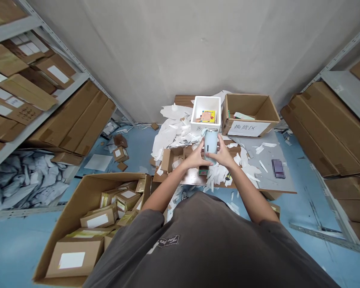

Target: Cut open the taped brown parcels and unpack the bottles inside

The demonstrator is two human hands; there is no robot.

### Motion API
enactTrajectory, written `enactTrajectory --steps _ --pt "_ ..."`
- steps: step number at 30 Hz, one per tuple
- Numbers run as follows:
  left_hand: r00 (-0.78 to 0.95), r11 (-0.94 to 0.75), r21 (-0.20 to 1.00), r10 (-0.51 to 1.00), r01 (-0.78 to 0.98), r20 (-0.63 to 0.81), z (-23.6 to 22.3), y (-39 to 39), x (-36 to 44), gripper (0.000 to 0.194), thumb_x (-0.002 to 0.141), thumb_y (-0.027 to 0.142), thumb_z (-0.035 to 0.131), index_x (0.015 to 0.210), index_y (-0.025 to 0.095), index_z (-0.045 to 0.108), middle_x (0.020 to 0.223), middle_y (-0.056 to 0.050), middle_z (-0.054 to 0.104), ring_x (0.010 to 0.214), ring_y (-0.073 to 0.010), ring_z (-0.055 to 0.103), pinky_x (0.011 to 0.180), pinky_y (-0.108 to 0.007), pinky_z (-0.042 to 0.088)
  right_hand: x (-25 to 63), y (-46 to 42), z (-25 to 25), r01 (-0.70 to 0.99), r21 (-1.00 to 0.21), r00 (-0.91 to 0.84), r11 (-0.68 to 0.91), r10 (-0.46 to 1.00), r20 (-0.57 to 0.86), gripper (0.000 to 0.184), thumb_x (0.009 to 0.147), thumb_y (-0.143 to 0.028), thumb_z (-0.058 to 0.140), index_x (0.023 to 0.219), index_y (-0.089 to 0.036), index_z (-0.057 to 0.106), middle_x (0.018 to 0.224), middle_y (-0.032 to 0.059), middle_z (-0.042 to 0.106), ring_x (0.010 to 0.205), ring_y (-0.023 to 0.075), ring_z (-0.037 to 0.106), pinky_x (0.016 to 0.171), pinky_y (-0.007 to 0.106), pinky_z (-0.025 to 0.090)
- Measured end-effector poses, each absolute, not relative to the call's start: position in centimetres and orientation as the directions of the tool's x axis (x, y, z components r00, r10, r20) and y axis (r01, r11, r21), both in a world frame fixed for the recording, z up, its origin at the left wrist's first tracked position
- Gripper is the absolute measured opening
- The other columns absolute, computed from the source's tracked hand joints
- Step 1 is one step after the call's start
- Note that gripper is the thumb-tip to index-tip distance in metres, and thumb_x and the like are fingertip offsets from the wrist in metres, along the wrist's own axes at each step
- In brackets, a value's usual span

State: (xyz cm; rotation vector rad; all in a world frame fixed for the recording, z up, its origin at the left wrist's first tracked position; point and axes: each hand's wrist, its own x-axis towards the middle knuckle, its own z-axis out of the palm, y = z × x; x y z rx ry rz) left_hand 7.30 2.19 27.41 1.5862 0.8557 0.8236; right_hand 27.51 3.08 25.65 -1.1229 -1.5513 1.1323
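A pale blue cylindrical cup [210,145] with a metal rim is held upright over the worktable between both hands. My left hand [195,157] wraps its left side and my right hand [223,154] wraps its right side and base. Below the cup a small open cardboard box [171,158] lies among torn white paper scraps [174,132]. A small green and red item [203,171] sits on the table right under my hands.
A white foam box [206,103] and an open labelled carton [249,129] stand at the table's far edge. A purple object [278,168] lies at the right. A large carton of packed boxes [78,208] sits on the floor left. Shelves of cartons [327,128] flank both sides.
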Motion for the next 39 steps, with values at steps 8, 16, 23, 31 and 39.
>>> enactTrajectory --steps 8,16,23,31,39 --pt "0.313 -0.163 0.943 0.947 0.292 0.067 27.4 6.7 2.8 0.068 0.098 0.052 0.074 0.159 0.025 0.059 0.157 -0.015 0.062 0.129 -0.0275 0.067 0.110 -0.044 0.057 27.4 3.7 17.1 0.216 -0.969 -0.185 0.120 0.979 0.080 0.128 0.074 -0.046 0.090 0.178 -0.031 0.017 0.176 0.0150 0.036 0.148 0.0389 0.052 0.121 0.059 0.048" --pt "0.465 -0.179 0.759 0.867 0.626 -0.180 25.0 10.7 5.2 0.071 0.088 0.040 0.083 0.152 0.014 0.066 0.126 -0.012 0.079 0.108 -0.0253 0.076 0.105 -0.037 0.059 26.0 3.9 10.8 0.121 -0.989 -0.248 0.081 0.968 0.049 0.129 0.070 -0.047 0.092 0.176 -0.027 0.023 0.173 0.0168 0.040 0.149 0.0375 0.051 0.121 0.054 0.049" --pt "0.537 -0.334 0.644 0.831 0.688 -0.143 23.1 10.3 5.0 0.060 0.090 0.016 0.065 0.150 0.019 0.069 0.140 -0.010 0.076 0.125 -0.0258 0.072 0.113 -0.036 0.055 25.4 4.4 6.9 0.067 -0.998 -0.234 -0.022 0.971 -0.038 0.129 0.065 -0.049 0.093 0.173 -0.023 0.029 0.165 0.0198 0.049 0.136 0.0371 0.062 0.113 0.053 0.055" --pt "0.826 -0.596 0.626 0.545 0.502 -0.143 21.3 12.5 5.6 0.078 0.070 0.002 0.073 0.145 0.024 0.070 0.142 -0.009 0.073 0.129 -0.0276 0.069 0.112 -0.036 0.055 25.5 4.7 5.4 0.067 -0.998 -0.292 -0.003 0.956 -0.022 0.122 0.064 -0.044 0.093 0.169 -0.015 0.037 0.162 0.0226 0.051 0.138 0.0396 0.061 0.115 0.053 0.054" --pt "0.795 -0.590 0.580 0.580 0.561 -0.178 19.7 12.2 5.7 0.067 0.064 0.011 0.084 0.130 0.022 0.077 0.127 -0.010 0.072 0.115 -0.0296 0.069 0.101 -0.034 0.054 27.8 4.0 4.0 0.340 -0.927 -0.318 0.157 0.947 0.043 0.113 0.057 -0.030 0.093 0.162 -0.019 0.053 0.158 0.0190 0.057 0.150 0.0440 0.046 0.129 0.061 0.035"
